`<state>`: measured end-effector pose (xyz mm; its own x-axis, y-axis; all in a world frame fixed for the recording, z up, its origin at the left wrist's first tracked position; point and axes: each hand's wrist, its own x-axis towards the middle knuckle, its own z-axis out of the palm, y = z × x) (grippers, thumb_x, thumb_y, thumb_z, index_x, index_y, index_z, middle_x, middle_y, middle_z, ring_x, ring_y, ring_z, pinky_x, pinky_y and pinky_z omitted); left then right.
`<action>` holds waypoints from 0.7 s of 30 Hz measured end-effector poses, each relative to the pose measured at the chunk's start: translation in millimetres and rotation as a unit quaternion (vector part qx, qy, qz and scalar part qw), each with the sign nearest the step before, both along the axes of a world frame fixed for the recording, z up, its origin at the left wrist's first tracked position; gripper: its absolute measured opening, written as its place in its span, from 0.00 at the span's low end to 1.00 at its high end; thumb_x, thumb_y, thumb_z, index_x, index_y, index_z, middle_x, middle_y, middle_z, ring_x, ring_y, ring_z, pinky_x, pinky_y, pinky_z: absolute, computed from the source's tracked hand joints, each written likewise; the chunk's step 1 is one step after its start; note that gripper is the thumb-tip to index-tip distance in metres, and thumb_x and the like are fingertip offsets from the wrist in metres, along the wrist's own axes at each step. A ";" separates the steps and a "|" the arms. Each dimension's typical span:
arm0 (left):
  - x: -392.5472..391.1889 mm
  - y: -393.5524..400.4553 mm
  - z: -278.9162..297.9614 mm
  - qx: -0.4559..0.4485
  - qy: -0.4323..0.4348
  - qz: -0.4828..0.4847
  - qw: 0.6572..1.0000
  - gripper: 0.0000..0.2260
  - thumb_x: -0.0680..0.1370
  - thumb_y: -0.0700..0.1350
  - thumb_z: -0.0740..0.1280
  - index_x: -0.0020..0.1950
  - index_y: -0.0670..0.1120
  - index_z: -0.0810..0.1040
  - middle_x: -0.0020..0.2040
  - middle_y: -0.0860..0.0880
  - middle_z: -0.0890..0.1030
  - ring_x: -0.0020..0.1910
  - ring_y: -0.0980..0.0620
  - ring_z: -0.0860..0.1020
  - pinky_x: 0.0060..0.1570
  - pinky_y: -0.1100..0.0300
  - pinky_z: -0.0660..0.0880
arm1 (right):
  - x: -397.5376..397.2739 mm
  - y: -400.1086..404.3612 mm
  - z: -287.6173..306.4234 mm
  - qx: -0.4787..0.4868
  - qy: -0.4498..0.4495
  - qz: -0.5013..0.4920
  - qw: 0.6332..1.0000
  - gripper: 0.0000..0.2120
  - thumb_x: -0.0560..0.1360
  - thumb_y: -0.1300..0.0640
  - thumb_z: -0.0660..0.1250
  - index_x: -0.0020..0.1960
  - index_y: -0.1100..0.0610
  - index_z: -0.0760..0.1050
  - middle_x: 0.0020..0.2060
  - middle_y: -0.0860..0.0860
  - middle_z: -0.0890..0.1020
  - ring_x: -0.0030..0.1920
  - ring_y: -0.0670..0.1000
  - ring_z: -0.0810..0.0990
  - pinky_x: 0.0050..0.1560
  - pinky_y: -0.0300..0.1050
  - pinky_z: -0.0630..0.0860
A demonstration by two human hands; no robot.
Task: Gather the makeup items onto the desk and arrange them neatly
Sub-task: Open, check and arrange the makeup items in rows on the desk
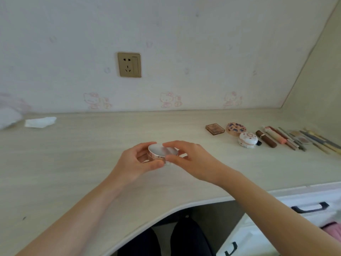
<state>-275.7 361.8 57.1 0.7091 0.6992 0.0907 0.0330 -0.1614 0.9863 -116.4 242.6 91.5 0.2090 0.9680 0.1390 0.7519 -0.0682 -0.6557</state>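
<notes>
From the head view, both the left hand [142,159] and right hand [186,159] curled their fingers [156,164] around a round silver compact [162,150] above the counter [73,154], well left of the patterned compact [236,128], probably steadying it before placing it.

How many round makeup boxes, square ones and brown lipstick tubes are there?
Round compacts: 3, namely the silver round compact held by left hand and right hand, the peach patterned round compact and the white floral round compact.
Square brown eyeshadow case: 1
Brown lipstick tube: 1
Total: 5
</notes>
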 end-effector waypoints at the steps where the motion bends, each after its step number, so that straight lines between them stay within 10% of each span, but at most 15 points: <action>1: -1.4 -0.7 1.1 0.004 0.001 -0.001 1.000 0.26 0.65 0.37 0.79 0.61 0.44 0.77 0.52 0.47 0.84 0.48 0.54 0.83 0.50 0.63 0.78 | -1.1 0.2 -0.9 0.001 0.000 0.004 1.000 0.19 0.77 0.46 0.64 0.68 0.47 0.72 0.60 0.43 0.77 0.55 0.42 0.76 0.54 0.34 0.74; 21: 0.0 30.2 -14.1 0.074 -0.026 0.050 0.996 0.34 0.56 0.49 0.82 0.60 0.49 0.77 0.53 0.59 0.83 0.55 0.59 0.81 0.55 0.69 0.74 | 5.5 52.9 -3.1 -0.009 -0.014 0.065 0.998 0.28 0.69 0.42 0.73 0.66 0.43 0.70 0.64 0.38 0.73 0.62 0.40 0.72 0.63 0.44 0.73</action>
<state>-275.7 392.0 43.0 0.6278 0.7428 0.2329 0.0066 -0.3042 0.9526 -110.9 295.5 88.4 0.0776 0.9891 0.1252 0.7727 0.0196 -0.6344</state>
